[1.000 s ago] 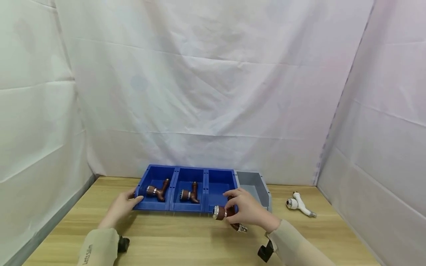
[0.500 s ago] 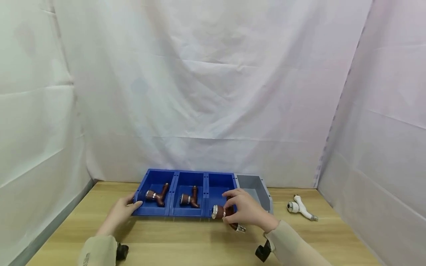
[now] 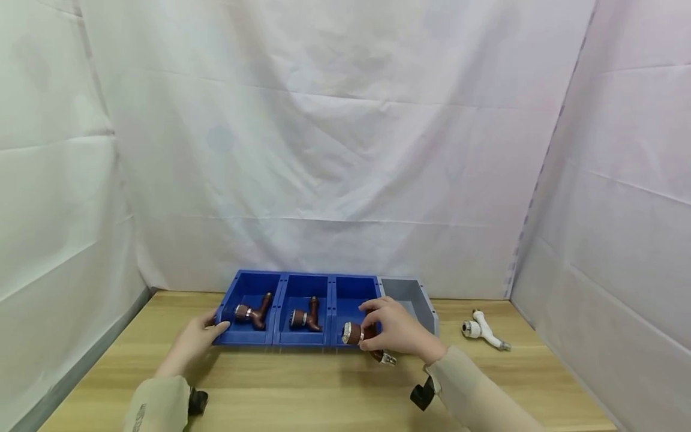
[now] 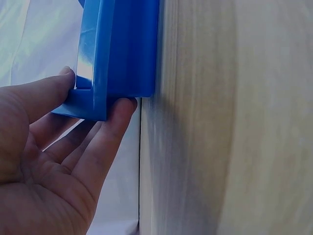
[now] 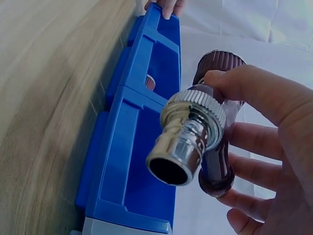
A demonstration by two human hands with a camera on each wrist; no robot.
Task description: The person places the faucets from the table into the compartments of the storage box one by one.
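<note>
A brown faucet point(image 5: 215, 161) with a ribbed knob and a silver hose nozzle is pinched between the thumb and fingers of my right hand point(image 3: 396, 327). It hangs over the front of the third blue bin point(image 3: 353, 294). My left hand point(image 3: 197, 336) grips the front left corner of the first blue bin point(image 4: 98, 63), thumb on the rim and fingers below. Inside that bin lies one brown faucet point(image 3: 256, 314); another brown faucet point(image 3: 308, 318) lies in the second blue bin point(image 3: 302, 282).
A grey bin point(image 3: 407, 294) closes the row on the right. Farther right, a white faucet point(image 3: 484, 330) lies on the wooden table point(image 3: 291, 390). White cloth point(image 3: 345, 150) hangs behind and on both sides.
The held faucet and my right hand have shifted very slightly toward the bins. The left hand keeps its grip on the bin corner. The head view has tilted a little.
</note>
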